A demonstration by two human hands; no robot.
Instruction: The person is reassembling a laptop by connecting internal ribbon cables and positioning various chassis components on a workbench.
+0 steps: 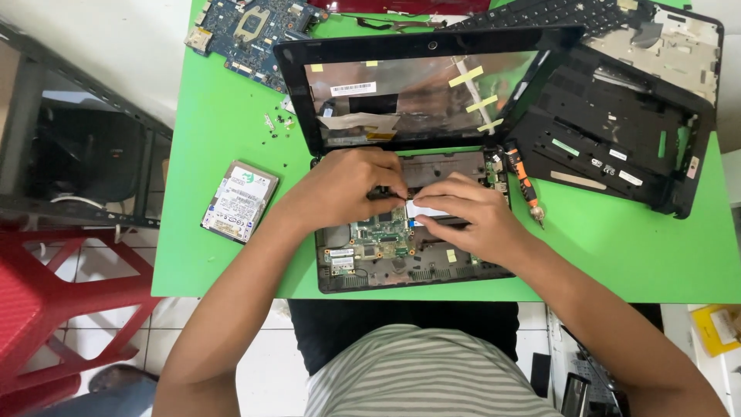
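Note:
A small opened laptop (432, 270) lies on the green table (224, 232), its keyboard removed and its green circuit board (382, 235) exposed. Its screen frame (309, 116) stands tilted back with bits of yellow tape on the bare panel. My left hand (347, 185) rests on the open base, fingers pinched over a dark part in the middle. My right hand (471, 212) lies beside it, fingertips on a flat white ribbon cable (421, 210). What the fingertips grip is hidden.
A hard drive (239, 201) lies left of the laptop. An orange-handled screwdriver (523, 181) lies to the right. A black laptop shell (617, 131), a keyboard (548, 11) and a blue motherboard (247, 31) occupy the back. Loose screws (278, 123) are scattered nearby. Red stool (46, 309) at left.

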